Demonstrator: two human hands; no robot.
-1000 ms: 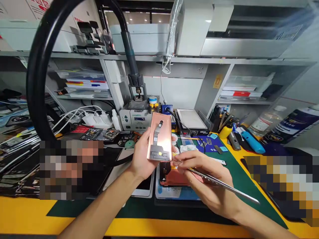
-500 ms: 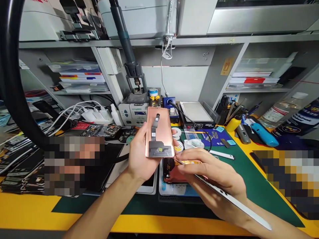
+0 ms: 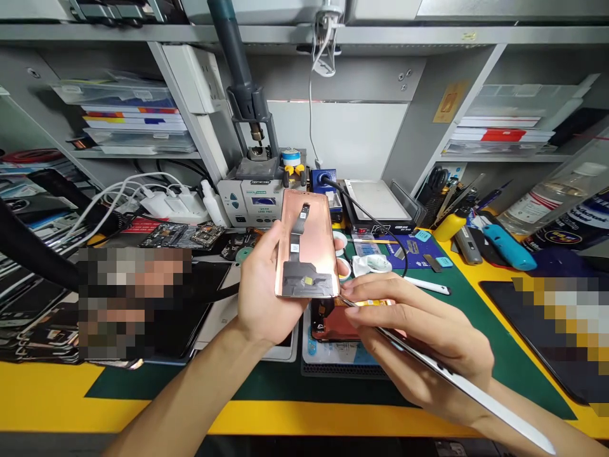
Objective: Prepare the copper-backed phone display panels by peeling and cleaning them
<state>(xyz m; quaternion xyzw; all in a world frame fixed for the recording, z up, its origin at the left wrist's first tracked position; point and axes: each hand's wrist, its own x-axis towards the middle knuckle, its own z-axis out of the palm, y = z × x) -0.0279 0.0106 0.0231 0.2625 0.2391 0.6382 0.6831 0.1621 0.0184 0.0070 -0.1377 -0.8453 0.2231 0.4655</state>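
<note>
My left hand [image 3: 266, 292] holds a copper-coloured phone screen panel [image 3: 314, 235] upright, its back facing me, with a dark flex cable and a black patch near the lower edge. In my right hand [image 3: 428, 330] is a slim white and metal tool [image 3: 466, 387], gripped like a pen. Its tip is near the panel's lower right corner; whether they touch cannot be made out. Below the panel, partly hidden by my right hand, a reddish phone body [image 3: 333, 327] lies on a light blue and white pad [image 3: 333, 353].
A green mat [image 3: 266, 387] covers part of the yellow bench. Phones and circuit boards [image 3: 169, 235] lie left. Behind stand a soldering station [image 3: 257, 202] and a black-framed tray [image 3: 375, 197]. Toward the right are a white pen-like tool [image 3: 428, 287], a yellow bottle [image 3: 450, 225] and a clear bottle [image 3: 547, 203].
The view has shifted down and closer, so the shelves sit higher in the picture. The panel appears slightly larger and tilted. Both hands keep their holds.
</note>
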